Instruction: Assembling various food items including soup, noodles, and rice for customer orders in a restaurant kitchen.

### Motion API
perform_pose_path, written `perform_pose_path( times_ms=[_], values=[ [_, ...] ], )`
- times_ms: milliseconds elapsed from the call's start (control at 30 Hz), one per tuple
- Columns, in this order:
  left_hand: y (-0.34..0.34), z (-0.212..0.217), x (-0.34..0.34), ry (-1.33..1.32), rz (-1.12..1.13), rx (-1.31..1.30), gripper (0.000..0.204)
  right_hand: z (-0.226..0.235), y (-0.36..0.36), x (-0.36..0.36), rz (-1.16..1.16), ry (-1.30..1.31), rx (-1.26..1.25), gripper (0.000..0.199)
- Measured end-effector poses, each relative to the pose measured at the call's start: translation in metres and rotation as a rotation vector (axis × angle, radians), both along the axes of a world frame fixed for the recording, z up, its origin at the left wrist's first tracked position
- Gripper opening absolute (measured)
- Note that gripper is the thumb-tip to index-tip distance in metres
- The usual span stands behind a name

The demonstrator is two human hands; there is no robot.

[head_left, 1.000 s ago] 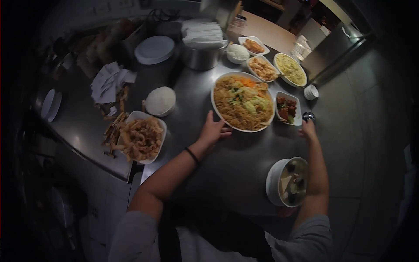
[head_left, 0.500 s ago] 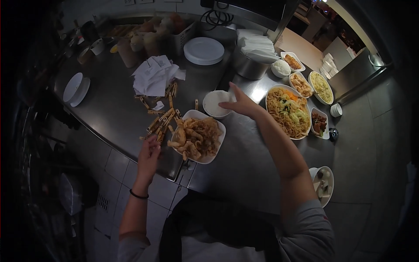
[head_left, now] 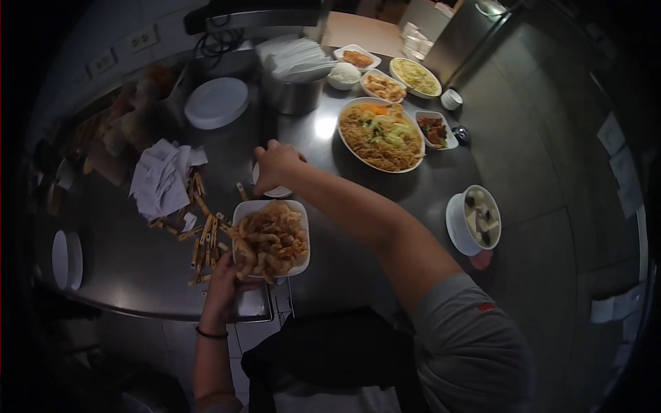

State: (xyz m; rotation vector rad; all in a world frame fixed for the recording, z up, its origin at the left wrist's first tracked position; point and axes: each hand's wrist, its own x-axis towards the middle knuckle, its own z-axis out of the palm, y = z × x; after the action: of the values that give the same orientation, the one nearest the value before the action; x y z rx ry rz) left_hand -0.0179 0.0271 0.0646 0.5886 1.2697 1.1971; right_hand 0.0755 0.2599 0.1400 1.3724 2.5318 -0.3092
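Observation:
A squarish white dish (head_left: 305,257) heaped with golden fried pieces (head_left: 270,237) sits near the counter's front edge. My left hand (head_left: 222,281) is at its near left corner, fingers curled against the side and partly hidden. Just beyond the dish, my right hand (head_left: 277,164) reaches across and closes over a small round white bowl (head_left: 277,192), covering most of it. Loose wooden clothespins (head_left: 206,241) lie left of the dish, close to my left hand. One clothespin (head_left: 242,191) rests beside the bowl.
White paper slips (head_left: 162,180) are piled at the left, with stacked plates (head_left: 217,103) behind. A metal pot (head_left: 296,94) holds white paper packets. Noodles fill a large oval plate (head_left: 381,136) at the right, near smaller dishes. A soup bowl (head_left: 475,220) stands at the right edge.
The view has swung to the right. My right hand has come down from beside the small bowl to grip it. My left hand has moved up against the dish's side.

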Motion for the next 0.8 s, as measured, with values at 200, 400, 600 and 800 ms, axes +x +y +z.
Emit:
perform_pose_path(
  times_ms=[200,400,600,800],
  values=[
    [-0.001,-0.011,0.013,0.006,0.014,0.065,0.042,0.023,-0.011,0.09,-0.009,0.375,0.009,0.085],
    [0.03,0.024,0.073,-0.081,-0.135,-0.013,0.042,0.035,-0.007,0.232,-0.166,0.259,-0.161,0.091],
    [0.095,-0.004,0.149,-0.135,-0.303,0.019,0.036,-0.027,0.047,0.339,-0.552,0.183,-0.033,0.108],
    [0.116,0.026,0.227,-0.202,-0.141,-0.028,0.034,0.003,0.04,0.381,-0.533,0.404,0.432,0.092]
  ],
)
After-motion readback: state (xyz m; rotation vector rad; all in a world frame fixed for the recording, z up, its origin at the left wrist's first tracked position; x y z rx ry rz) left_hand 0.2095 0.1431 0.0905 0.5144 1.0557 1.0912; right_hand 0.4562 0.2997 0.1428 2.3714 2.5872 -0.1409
